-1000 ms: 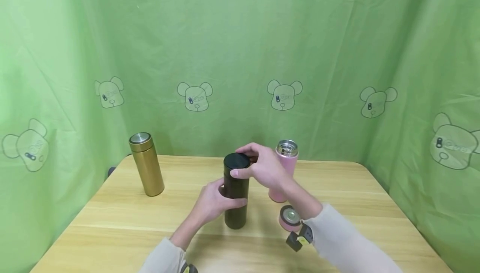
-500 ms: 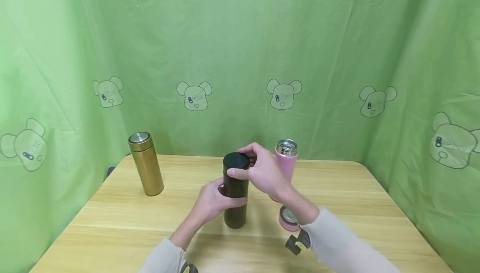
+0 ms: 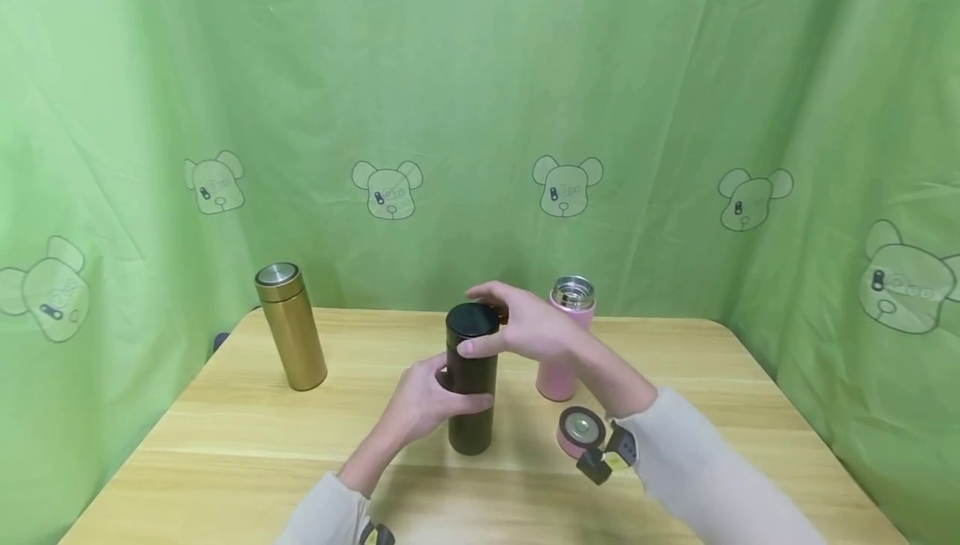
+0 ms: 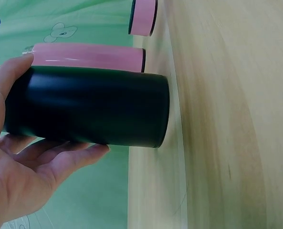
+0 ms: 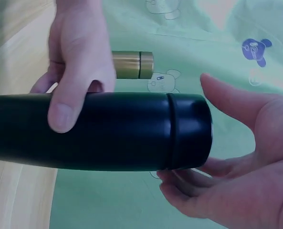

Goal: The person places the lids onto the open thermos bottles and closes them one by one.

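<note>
A black thermos bottle [image 3: 472, 378] with a black lid [image 5: 191, 131] stands upright near the middle of the table. My left hand [image 3: 423, 403] grips its body from the left, thumb across the front. Around the lid is my right hand [image 3: 528, 324]. In the right wrist view its thumb is apart from the lid, while the curved fingers [image 5: 186, 191] lie close under the lid's edge; whether they touch is hard to tell. The lid sits on the bottle, with a thin seam below it. Behind the right forearm stands a pink thermos bottle [image 3: 557, 378], its mouth uncovered.
A pink lid [image 3: 576, 437] lies inner side up, right of the black bottle. At the left stands a gold thermos bottle [image 3: 296, 337] with its lid on. The wooden table [image 3: 225, 470] is bordered by a green curtain [image 3: 465, 95] printed with bears.
My right hand has loosened and turned about the lid, its wrist swinging up and rightward, so more of the pink lid shows. The left hand and black bottle have kept their place.
</note>
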`<state>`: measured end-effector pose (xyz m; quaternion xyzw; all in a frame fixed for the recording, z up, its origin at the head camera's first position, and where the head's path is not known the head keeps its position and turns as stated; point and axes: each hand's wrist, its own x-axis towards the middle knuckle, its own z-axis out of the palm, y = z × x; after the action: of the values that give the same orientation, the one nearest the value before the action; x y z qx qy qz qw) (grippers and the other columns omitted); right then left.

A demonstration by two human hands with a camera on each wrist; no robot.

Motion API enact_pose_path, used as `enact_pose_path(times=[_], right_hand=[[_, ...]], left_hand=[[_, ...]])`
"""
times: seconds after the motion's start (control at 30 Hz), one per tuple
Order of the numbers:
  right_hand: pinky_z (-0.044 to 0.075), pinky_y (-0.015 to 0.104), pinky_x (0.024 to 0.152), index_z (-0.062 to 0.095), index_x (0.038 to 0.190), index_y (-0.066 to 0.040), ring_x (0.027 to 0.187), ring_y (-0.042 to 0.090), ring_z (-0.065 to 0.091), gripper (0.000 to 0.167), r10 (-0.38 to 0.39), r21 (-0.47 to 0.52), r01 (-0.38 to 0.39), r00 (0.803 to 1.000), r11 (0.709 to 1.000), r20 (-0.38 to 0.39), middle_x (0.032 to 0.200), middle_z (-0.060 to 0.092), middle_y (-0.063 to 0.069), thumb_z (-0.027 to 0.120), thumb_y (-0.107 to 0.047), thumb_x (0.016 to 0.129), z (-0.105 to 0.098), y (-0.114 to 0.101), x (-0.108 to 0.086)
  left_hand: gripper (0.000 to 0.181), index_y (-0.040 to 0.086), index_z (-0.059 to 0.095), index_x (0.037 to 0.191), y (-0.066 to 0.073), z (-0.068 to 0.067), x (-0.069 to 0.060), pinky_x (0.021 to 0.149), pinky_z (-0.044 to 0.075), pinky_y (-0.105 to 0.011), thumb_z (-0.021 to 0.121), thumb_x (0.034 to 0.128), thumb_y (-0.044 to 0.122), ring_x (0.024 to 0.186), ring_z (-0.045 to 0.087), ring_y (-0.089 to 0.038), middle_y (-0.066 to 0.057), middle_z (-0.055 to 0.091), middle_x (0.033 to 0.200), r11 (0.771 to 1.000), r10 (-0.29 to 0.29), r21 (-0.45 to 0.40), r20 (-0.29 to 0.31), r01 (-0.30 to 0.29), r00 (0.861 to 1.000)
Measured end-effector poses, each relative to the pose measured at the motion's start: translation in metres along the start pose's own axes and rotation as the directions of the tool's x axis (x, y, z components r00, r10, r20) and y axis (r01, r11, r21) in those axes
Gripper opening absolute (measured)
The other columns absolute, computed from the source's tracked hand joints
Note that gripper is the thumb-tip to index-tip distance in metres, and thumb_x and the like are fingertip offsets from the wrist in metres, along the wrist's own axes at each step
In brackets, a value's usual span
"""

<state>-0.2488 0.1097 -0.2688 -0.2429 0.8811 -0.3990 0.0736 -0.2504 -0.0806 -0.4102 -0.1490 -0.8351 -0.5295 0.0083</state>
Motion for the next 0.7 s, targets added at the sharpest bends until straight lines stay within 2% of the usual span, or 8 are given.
enact_pose_path(times=[0.13,0.23,0.4,0.7], right_hand=[[0.045,0.049,0.11,0.052,0.145,-0.011,0.125,0.027,0.06,0.073,-0.018,0.031,0.016,0.998,0.999,0.061,0.137,0.063,0.009,0.084,-0.025,0.081,-0.006,0.002,0.003],[0.045,0.051,0.109,0.056,0.142,-0.014,0.122,0.026,0.062,0.07,-0.011,0.032,0.009,0.998,0.999,0.058,0.134,0.066,0.008,0.085,-0.024,0.079,-0.007,0.004,0.005],[0.046,0.048,0.106,0.065,0.133,-0.019,0.115,0.022,0.065,0.064,0.031,0.054,-0.031,0.999,0.998,-0.008,0.126,0.071,0.003,0.089,-0.025,0.074,-0.005,0.008,0.007],[0.05,0.046,0.102,0.069,0.125,-0.018,0.109,0.021,0.067,0.059,0.073,0.057,-0.067,0.991,0.996,-0.111,0.117,0.073,0.002,0.091,-0.023,0.071,0.003,0.006,0.008]], left_hand=[[0.055,0.022,0.071,0.113,-0.001,-0.001,0.001,0.085,0.056,-0.038,0.089,0.0687,0.05,0.09,0.071,-0.012,0.006,0.076,0.097,1.0,0.004,-0.007,0.012,-0.004,1.0],[0.054,0.023,0.071,0.112,-0.002,-0.002,0.001,0.085,0.056,-0.039,0.089,0.069,0.049,0.09,0.071,-0.012,0.006,0.076,0.097,1.0,0.005,-0.015,0.026,-0.005,1.0],[0.053,0.024,0.071,0.111,-0.001,-0.002,0.001,0.085,0.056,-0.039,0.089,0.0686,0.05,0.09,0.071,-0.012,0.007,0.076,0.097,1.0,0.01,-0.012,0.037,-0.009,0.999],[0.052,0.024,0.072,0.11,-0.001,-0.004,0.002,0.083,0.055,-0.038,0.089,0.0686,0.051,0.089,0.07,-0.012,0.008,0.076,0.096,1.0,0.011,0.007,0.032,-0.011,0.999]])
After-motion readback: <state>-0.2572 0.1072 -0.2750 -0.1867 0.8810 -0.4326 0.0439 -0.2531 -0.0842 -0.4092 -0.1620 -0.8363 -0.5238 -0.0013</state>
